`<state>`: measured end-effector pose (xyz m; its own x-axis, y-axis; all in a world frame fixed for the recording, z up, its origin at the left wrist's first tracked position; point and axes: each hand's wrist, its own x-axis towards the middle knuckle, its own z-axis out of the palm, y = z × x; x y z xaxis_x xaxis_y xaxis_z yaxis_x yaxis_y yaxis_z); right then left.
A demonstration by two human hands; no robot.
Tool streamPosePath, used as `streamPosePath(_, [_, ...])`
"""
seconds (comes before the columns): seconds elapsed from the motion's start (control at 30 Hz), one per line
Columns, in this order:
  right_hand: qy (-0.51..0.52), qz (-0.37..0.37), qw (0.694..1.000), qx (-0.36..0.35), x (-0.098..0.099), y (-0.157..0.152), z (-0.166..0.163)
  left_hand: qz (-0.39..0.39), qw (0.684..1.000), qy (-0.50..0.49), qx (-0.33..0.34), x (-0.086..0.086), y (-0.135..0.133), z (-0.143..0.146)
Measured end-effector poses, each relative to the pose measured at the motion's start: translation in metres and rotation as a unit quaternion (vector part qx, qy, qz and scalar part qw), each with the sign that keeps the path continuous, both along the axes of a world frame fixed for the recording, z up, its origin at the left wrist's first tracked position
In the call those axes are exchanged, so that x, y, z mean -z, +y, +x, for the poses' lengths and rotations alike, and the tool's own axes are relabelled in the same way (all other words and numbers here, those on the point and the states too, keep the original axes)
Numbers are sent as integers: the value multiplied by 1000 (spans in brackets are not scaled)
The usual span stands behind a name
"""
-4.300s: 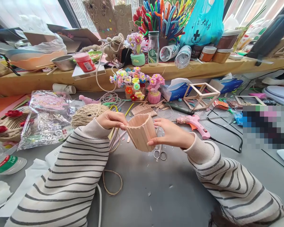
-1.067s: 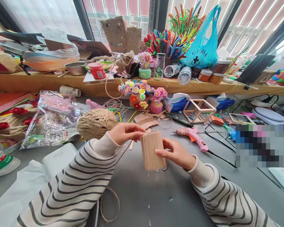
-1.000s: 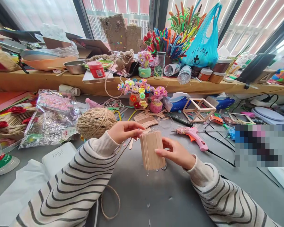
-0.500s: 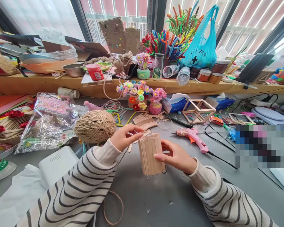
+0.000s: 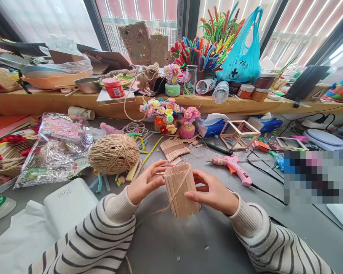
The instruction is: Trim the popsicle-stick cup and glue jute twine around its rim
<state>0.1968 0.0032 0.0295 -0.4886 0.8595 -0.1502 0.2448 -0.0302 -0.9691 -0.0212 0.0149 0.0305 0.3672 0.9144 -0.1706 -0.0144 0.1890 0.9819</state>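
Note:
A small cup made of wooden craft sticks (image 5: 181,190) stands upright just above the grey table, held between both hands. My left hand (image 5: 145,184) pinches its upper left rim. My right hand (image 5: 214,192) wraps the right side, fingers curled round it. A strand of jute twine (image 5: 160,210) crosses the front of the cup diagonally and trails down to the left. The ball of jute twine (image 5: 113,153) lies just behind my left hand.
A pink glue gun (image 5: 233,166) with a black cord lies right of the cup. Loose craft sticks (image 5: 173,148), small flower pots (image 5: 171,116), a wooden cube frame (image 5: 239,134), a white box (image 5: 70,201) and a plastic bag (image 5: 55,146) crowd the table. A wooden shelf (image 5: 45,102) runs behind.
The cup has been lowered and brought slightly closer to me. A twine strand now lies across its front. My left hand has shifted from the top rim to the left side.

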Motion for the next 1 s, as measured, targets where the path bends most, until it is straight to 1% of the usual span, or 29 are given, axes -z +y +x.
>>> streamPosePath(0.1, [4,1,1000,-4,0,0,0,1,999,-20,37,5,-9,3])
streamPosePath(0.23, [12,4,1000,-12,1,2,1,7,1000,-20,18,2,-17,12])
streamPosePath(0.33, [32,23,999,-16,3,3,1,16,1000,14,17,-2,-16,16])
streamPosePath(0.4, [43,39,998,-4,4,5,0,40,998,52,15,-5,-14,17])
streamPosePath(0.5, [50,56,997,17,3,5,-1,96,987,121,-34,-8,-15,16])
streamPosePath(0.6, [47,51,997,21,3,3,1,160,970,166,-81,-10,-18,15])
streamPosePath(0.7, [44,31,999,3,6,-3,-1,237,938,214,-133,-7,-22,15])
streamPosePath(0.77, [60,38,997,-22,10,-7,-5,268,918,240,-169,-5,-25,18])
streamPosePath(0.83, [85,73,993,-31,14,-12,-13,276,910,239,-195,-4,-28,22])
streamPosePath(0.87, [98,93,991,-26,16,-14,-17,278,909,229,-208,-3,-29,26])
streamPosePath(0.93, [123,121,985,6,19,-17,-26,290,907,197,-233,-4,-32,33])
streamPosePath(1.0, [142,138,979,52,20,-18,-34,298,908,166,-244,-4,-35,40])
